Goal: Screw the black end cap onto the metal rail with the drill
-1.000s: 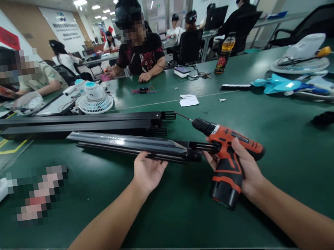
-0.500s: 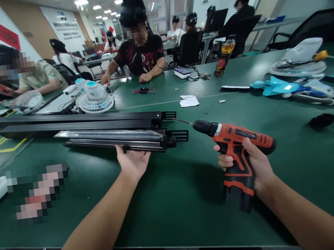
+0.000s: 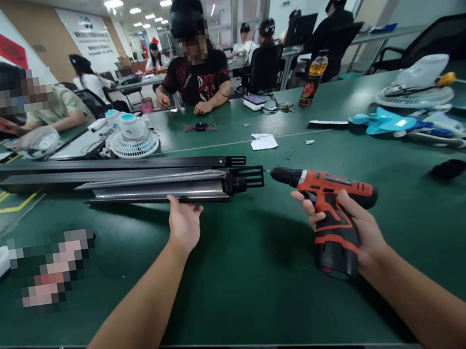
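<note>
Cordless drill and channel assembly above a green table (image 3: 250,293). The cordless drill (image 3: 336,194), at right of centre, has an orange body with black grip panels, a black chuck behind a pale collar, and a blocky black battery base. Its barrel axis runs from the right and near side to the left and slightly far, with the chuck foremost at the left; the handle slants toward the near side. The right hand (image 3: 365,234) is closed about the handle, its fingers wrapped in front below the trigger area. The black channel assembly (image 3: 161,191), at left of centre, is long and straight, with thin flanges, a glossy inner surface and a round dark fitting at its right end. Its long axis lies nearly left to right, and a slotted bracket (image 3: 254,176) projects rightward toward the chuck. The bit is small and blurred, so contact with the bracket cannot be judged. The left hand (image 3: 184,224) is half curled at the near edge of the assembly, which it holds with the thumb raised against the side and the fingers partly hidden beneath. On the far side lie two black rails (image 3: 107,176), roughly parallel to it.
</note>
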The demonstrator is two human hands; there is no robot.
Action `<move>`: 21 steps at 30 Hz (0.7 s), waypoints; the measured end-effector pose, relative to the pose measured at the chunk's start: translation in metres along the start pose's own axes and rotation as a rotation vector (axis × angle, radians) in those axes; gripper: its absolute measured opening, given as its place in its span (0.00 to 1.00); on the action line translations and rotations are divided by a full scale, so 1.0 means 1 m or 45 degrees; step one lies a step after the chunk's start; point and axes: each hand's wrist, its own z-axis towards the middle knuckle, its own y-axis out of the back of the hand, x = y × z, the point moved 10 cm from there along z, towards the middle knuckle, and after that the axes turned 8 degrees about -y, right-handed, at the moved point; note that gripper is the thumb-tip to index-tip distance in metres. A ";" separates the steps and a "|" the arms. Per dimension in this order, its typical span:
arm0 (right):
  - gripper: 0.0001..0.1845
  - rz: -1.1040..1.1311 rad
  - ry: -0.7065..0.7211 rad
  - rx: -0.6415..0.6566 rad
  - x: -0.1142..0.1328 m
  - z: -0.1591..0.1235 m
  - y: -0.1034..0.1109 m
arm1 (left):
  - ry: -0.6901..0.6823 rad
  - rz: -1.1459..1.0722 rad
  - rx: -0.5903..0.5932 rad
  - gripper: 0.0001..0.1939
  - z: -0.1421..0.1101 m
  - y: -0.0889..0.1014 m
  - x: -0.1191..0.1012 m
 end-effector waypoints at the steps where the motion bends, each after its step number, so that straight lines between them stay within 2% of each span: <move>1: 0.32 0.015 -0.008 -0.001 0.000 0.000 0.001 | -0.007 0.004 0.003 0.32 0.000 0.000 0.000; 4: 0.32 0.059 -0.078 -0.012 -0.004 0.002 0.007 | -0.016 -0.006 0.007 0.34 0.001 -0.002 0.000; 9: 0.30 0.017 -0.182 -0.024 -0.011 0.002 0.009 | -0.006 -0.055 -0.106 0.34 0.001 0.004 0.003; 16: 0.34 -0.080 -0.202 -0.053 -0.014 0.002 0.009 | -0.038 -0.153 -0.219 0.33 0.001 0.010 0.008; 21: 0.30 -0.029 -0.267 0.004 -0.020 0.004 0.005 | -0.025 -0.105 -0.355 0.37 0.005 0.024 0.014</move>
